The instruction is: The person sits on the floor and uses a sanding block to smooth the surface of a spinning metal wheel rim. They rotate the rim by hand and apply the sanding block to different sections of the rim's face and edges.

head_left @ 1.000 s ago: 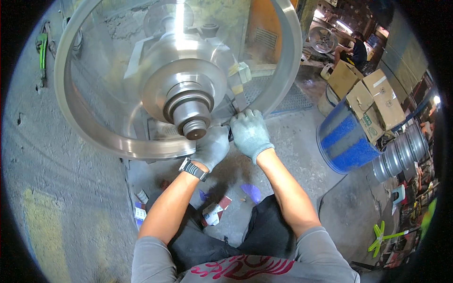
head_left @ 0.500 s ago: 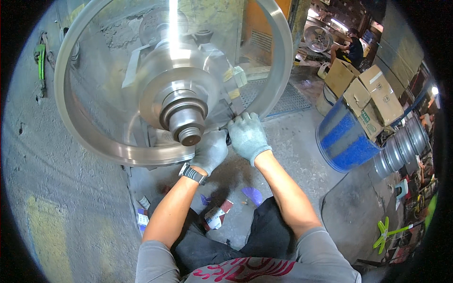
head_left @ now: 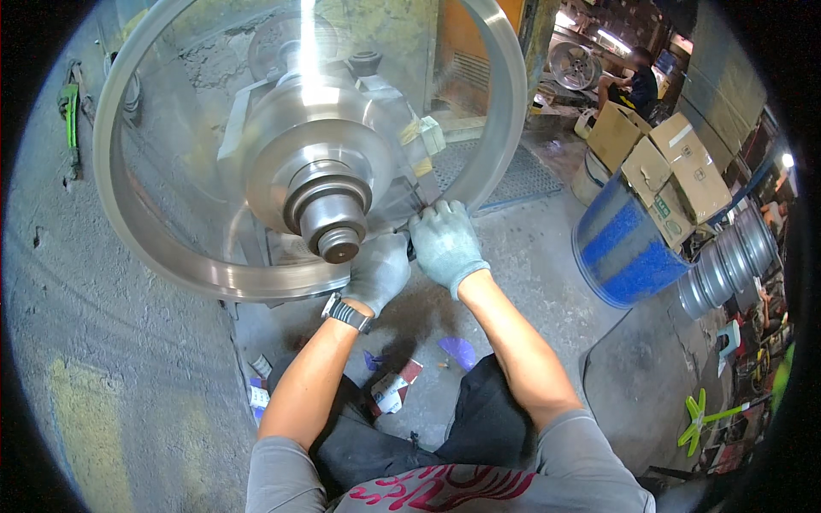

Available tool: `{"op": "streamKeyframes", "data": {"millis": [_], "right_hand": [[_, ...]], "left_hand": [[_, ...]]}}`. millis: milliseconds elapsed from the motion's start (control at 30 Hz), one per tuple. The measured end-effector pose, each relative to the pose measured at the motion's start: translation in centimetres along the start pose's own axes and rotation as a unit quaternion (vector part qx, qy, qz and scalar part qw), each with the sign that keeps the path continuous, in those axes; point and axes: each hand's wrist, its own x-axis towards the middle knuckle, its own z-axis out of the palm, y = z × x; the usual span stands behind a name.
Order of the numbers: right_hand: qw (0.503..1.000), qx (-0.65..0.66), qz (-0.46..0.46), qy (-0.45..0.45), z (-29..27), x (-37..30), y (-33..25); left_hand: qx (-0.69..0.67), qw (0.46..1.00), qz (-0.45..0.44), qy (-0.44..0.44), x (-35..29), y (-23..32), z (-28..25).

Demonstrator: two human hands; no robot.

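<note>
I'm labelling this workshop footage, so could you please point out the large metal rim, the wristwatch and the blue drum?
Large metal rim (head_left: 239, 280), head view: lower part of its band.
Wristwatch (head_left: 346, 315), head view: its strap.
Blue drum (head_left: 623, 238), head view: its side wall.

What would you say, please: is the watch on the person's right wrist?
No, the watch is strapped just behind the gloved left hand, and none shows by the right hand.

Wheel rim (head_left: 248, 280) — silvery; gloves (head_left: 446, 244) — pale grey.
</note>
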Motion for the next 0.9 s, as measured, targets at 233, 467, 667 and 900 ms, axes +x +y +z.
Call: {"op": "streamKeyframes", "data": {"millis": [233,467,667,900], "right_hand": [[1.000,0.004,-0.003,0.008,0.0,-0.2,0.0],[1.000,-0.004,0.002,-0.001,0.1,-0.1,-0.2],[1.000,0.005,0.000,0.009,0.5,0.0,0.0],[1.000,0.011,-0.005,0.013,0.4,-0.3,0.2]], "left_hand": [[-0.006,1.000,0.009,0.018,-0.2,0.7,-0.9],[-0.014,0.999,0.009,0.028,-0.2,0.5,-0.4],[-0.028,0.996,0.042,0.071,-0.4,0.1,0.3],[-0.037,0.995,0.045,0.083,-0.1,0.1,1.3]]}}
